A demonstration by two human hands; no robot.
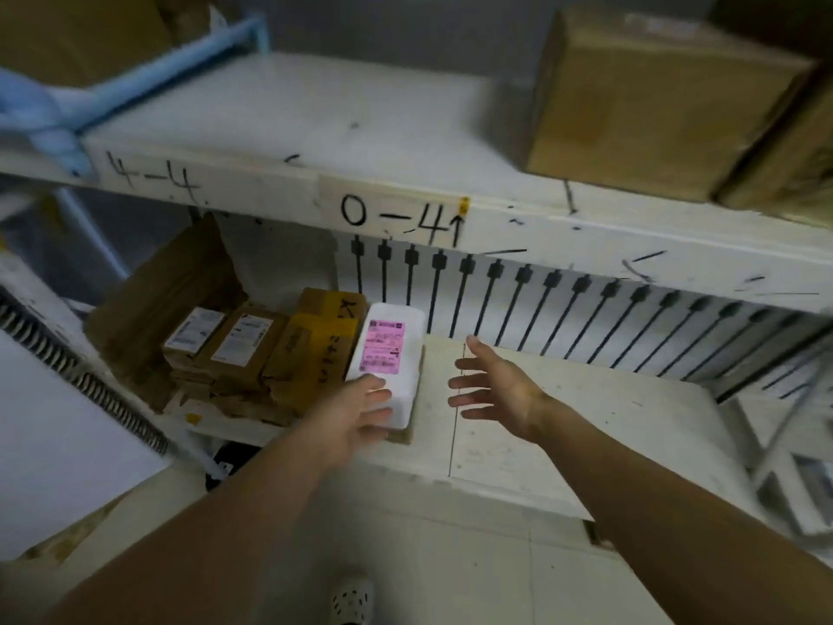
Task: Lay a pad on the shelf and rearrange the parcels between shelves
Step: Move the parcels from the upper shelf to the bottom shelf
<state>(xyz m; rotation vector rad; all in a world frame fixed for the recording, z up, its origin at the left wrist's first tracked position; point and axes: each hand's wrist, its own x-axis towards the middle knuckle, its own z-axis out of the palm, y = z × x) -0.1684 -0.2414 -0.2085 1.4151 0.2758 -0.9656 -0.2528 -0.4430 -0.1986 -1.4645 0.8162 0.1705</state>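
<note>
A white parcel (391,349) with a pink label lies on the lower shelf (563,426), on top of a flat brown parcel. My left hand (356,410) rests on its near end with fingers stretched out. My right hand (491,381) hovers open just to the right of the parcel, fingers spread and holding nothing. Left of the white parcel stand a yellow-taped box (315,349) and brown boxes (225,345) with white labels. The upper shelf (315,110), marked "4-4" and "0-4", has a white surface.
A large cardboard box (653,101) sits on the upper shelf at the right. A blue shelf frame (135,83) crosses the top left. A tall brown carton (171,286) leans at the lower shelf's left. The shelf's back shows black slotted rails (586,309).
</note>
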